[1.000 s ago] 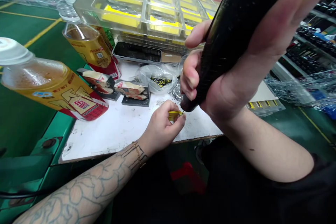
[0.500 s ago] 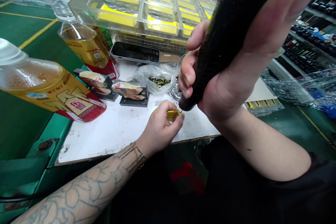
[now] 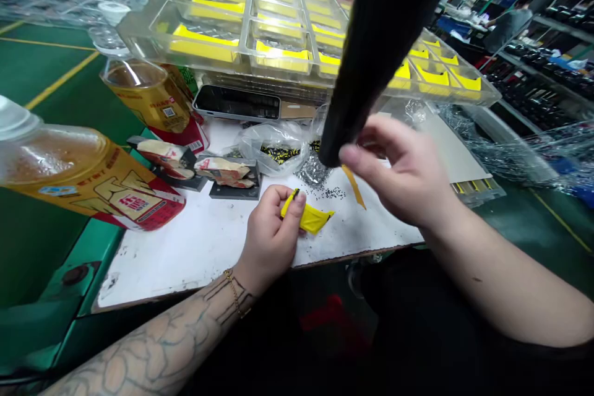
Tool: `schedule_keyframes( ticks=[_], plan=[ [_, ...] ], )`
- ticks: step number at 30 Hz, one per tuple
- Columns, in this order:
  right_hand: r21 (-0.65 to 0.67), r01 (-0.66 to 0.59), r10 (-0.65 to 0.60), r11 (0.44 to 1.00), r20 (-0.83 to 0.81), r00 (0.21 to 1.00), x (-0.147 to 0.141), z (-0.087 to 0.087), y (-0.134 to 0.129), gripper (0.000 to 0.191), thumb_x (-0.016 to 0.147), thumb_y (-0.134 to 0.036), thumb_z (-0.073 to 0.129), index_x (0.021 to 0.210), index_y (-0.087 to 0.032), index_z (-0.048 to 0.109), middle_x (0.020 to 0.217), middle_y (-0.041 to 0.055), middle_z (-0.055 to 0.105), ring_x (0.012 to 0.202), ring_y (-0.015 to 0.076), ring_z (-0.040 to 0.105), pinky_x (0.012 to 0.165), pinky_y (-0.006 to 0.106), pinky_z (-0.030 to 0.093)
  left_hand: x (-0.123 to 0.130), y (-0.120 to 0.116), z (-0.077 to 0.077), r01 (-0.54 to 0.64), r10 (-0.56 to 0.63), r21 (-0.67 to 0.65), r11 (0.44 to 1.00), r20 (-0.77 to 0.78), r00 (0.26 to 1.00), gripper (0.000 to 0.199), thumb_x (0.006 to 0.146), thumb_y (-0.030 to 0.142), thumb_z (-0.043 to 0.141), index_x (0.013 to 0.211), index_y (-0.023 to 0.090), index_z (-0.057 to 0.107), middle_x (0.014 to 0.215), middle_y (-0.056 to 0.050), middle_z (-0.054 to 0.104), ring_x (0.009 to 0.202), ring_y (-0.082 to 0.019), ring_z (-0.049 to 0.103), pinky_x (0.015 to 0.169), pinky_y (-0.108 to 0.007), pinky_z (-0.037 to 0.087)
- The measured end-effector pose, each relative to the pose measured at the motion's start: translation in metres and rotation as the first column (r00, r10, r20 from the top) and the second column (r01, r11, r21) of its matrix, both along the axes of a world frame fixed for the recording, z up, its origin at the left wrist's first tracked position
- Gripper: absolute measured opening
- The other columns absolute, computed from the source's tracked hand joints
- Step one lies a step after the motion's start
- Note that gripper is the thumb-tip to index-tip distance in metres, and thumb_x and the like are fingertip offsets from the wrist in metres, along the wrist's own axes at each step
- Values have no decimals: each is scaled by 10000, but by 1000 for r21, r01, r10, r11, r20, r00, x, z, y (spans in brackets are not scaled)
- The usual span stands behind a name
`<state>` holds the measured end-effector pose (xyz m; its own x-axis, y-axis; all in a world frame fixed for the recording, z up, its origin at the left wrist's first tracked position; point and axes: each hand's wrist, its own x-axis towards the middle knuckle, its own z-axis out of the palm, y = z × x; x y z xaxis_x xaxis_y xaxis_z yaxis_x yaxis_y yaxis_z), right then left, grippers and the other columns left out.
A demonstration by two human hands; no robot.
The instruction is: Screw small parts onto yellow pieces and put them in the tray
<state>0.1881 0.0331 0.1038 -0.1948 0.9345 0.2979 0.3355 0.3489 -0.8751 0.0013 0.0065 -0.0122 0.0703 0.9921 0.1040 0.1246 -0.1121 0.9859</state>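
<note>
My left hand (image 3: 271, 229) pinches a small yellow plastic part (image 3: 315, 219) between thumb and fingers, low over the white tabletop. A thick black cylindrical tool, seemingly an electric screwdriver (image 3: 357, 68), hangs upright in front of me; its top is out of view. Just right of its lower end is my right hand (image 3: 403, 167), slightly blurred, fingers apart and no longer wrapped round it. The thumb is close to the tool; whether it touches I cannot tell. Tiny black pieces, like screws (image 3: 331, 193), lie scattered beyond the yellow part, near an orange-yellow strip (image 3: 355, 189).
Clear trays (image 3: 245, 43) of yellow parts are stacked at the back, a phone (image 3: 236, 103) leaning before them. Two drink bottles (image 3: 93, 167) (image 3: 153, 99) stand left. Two dark blocks with taped tops (image 3: 234, 180) and a plastic bag (image 3: 273, 145) of black-and-yellow bits sit mid-table.
My right hand has loosened from the black tool and moved down and right. The tool has come away from the yellow part, which my left hand now holds tilted, more in view.
</note>
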Motion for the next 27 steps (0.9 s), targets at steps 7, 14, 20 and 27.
schedule_keyframes(
  ticks=[7,14,20,27],
  plan=[
    [36,-315,271,948,425,864,28,-54,-8,357,840,-397,762,1111,-171,712,1057,71,742,976,193,674,886,326,521,1,4,-5,-1,14,-113,994,115,993,252,974,490,544,962,242,498,569,60,509,440,-121,478,415,-233,364],
    [-22,-430,387,903,478,788,20,-66,-15,203,926,-324,644,952,-155,755,839,67,748,781,174,681,738,290,505,0,2,-1,7,-9,-23,1000,-65,998,211,951,425,593,962,216,570,734,17,564,591,-133,506,524,-242,422],
    [0,-467,387,884,560,733,13,-68,-18,229,914,-272,590,840,-148,768,690,65,705,655,168,643,646,283,459,0,3,2,37,-34,25,999,-131,991,262,947,385,599,1114,193,661,991,-65,700,855,-209,648,706,-297,510],
    [-299,-339,416,892,251,874,10,-65,-22,210,850,-284,641,736,-133,733,662,26,688,589,110,587,569,215,427,-3,3,0,133,-136,-39,990,-61,989,369,985,398,534,1297,207,585,986,-71,697,725,-177,638,630,-286,513]
  ],
)
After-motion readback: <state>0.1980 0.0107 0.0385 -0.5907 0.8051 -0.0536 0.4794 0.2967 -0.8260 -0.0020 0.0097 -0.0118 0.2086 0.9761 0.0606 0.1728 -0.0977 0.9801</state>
